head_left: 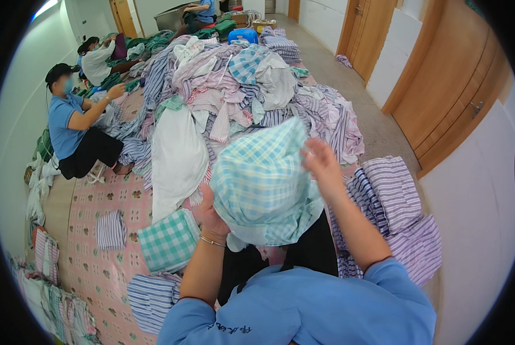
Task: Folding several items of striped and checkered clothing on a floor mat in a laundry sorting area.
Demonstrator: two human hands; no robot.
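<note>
A crumpled light green and blue checked cloth garment [264, 181] is held up in front of me, above my lap. My left hand [214, 215] grips its lower left side, the fingers partly hidden by the cloth. My right hand [322, 166] is raised at the garment's right edge, blurred, with its fingers apart; whether it touches the cloth is unclear. A folded green and white checked cloth [170, 240] lies to the left of my left hand. Nearer me is a folded blue and white striped stack [150, 302]. Folded striped garments [393, 194] are stacked to my right.
A large heap of loose garments [214, 82] rises ahead, with a white cloth [177, 155] down its front. A small striped folded piece [111, 230] lies on the pink patterned mat [102, 194]. One co-worker [74, 125] sits at left; others are farther back. Wooden doors [447, 82] line the right wall.
</note>
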